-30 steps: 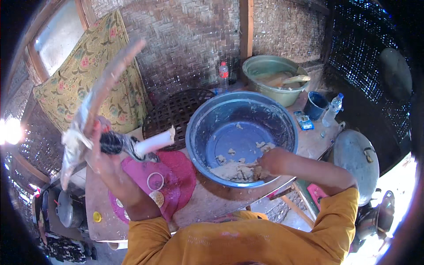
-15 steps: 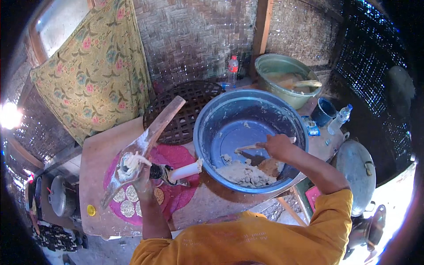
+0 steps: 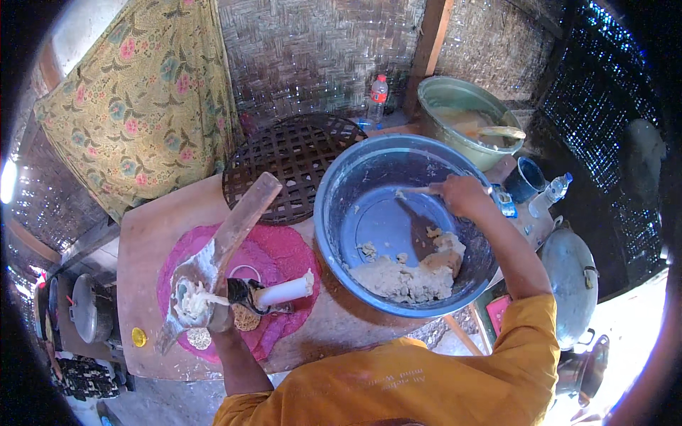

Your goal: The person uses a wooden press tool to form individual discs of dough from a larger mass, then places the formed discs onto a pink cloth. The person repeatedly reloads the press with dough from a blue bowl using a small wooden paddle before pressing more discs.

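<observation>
My left hand (image 3: pixel 223 328) is closed under a long wooden press (image 3: pixel 238 220), its fingers partly hidden. Soft pale dough (image 3: pixel 195 302) fills and spills from the hole in the wood. Beside it juts a white cylinder (image 3: pixel 284 291) with a black-wrapped base and dough on its end. Below lies a pink sheet (image 3: pixel 284 248) carrying round, patterned dough discs (image 3: pixel 246 318). My right hand (image 3: pixel 465 196) grips a thin pale stick (image 3: pixel 419 190) inside the big blue basin (image 3: pixel 323 234). Crumbly grey-white dough (image 3: pixel 405 279) lies along the basin's near side, below that hand.
A dark woven tray (image 3: pixel 284 153) sits behind the pink sheet. At the back right stand a green tub (image 3: pixel 440 96) with a ladle, a dark blue cup (image 3: pixel 526 177) and a plastic bottle (image 3: pixel 550 195). A yellow cap (image 3: pixel 139 336) lies near the table's left edge.
My right hand has moved up and away from the dough toward the basin's far right side, with the stick. My left hand and the wooden press have shifted slightly left and nearer.
</observation>
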Available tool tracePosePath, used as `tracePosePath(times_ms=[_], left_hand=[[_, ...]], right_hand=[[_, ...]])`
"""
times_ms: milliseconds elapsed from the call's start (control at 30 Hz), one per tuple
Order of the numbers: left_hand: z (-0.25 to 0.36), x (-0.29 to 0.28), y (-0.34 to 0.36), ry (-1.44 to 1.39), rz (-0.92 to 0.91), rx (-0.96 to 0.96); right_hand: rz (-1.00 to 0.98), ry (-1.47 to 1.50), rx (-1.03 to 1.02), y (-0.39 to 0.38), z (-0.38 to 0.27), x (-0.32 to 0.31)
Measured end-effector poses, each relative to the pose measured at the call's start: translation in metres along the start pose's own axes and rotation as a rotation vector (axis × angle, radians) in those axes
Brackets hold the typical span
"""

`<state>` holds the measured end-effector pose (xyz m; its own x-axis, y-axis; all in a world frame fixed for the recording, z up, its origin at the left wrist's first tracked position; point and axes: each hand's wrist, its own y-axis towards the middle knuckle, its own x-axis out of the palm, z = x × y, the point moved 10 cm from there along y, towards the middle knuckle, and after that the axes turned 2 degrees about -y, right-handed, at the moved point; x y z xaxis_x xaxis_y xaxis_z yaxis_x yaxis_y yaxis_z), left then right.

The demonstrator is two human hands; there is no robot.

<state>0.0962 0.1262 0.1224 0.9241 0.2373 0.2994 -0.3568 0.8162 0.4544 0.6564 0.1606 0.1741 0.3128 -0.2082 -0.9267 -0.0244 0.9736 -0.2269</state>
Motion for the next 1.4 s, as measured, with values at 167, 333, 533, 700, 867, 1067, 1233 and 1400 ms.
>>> tracePosePath(times_ms=[167, 333, 533, 700, 867, 1067, 1233, 1400], left_hand=[[-0.005, 0.007, -0.002, 0.009, 0.006, -0.027], [-0.007, 0.013, -0.001, 0.005, 0.01, -0.041], [-0.006, 0.009, -0.002, -0.001, 0.019, -0.05], [-0.009, 0.013, -0.001, -0.01, 0.013, -0.056], [-0.007, 0.013, 0.001, -0.013, 0.019, -0.058], [-0.004, 0.019, 0.007, -0.043, 0.023, -0.059], [0.021, 0.023, 0.018, -0.134, 0.031, 0.003], [0.061, 0.08, 0.037, -0.554, -0.147, 0.086]], right_hand=[[-0.027, 0.004, 0.077, 0.03, 0.002, 0.038], [0.098, 0.236, -0.162, 0.032, -0.061, 0.015], [-0.017, 0.115, -0.159, 0.027, -0.061, 0.006], [-0.124, 0.044, -0.037, 0.01, -0.031, 0.014], [-0.12, 0.236, -0.241, -0.017, -0.053, 0.0], [-0.224, 0.149, -0.322, -0.039, -0.072, 0.003], [-0.272, 0.257, -0.314, -0.07, -0.046, -0.04], [-0.456, 0.227, -0.169, -0.066, -0.04, 0.02]])
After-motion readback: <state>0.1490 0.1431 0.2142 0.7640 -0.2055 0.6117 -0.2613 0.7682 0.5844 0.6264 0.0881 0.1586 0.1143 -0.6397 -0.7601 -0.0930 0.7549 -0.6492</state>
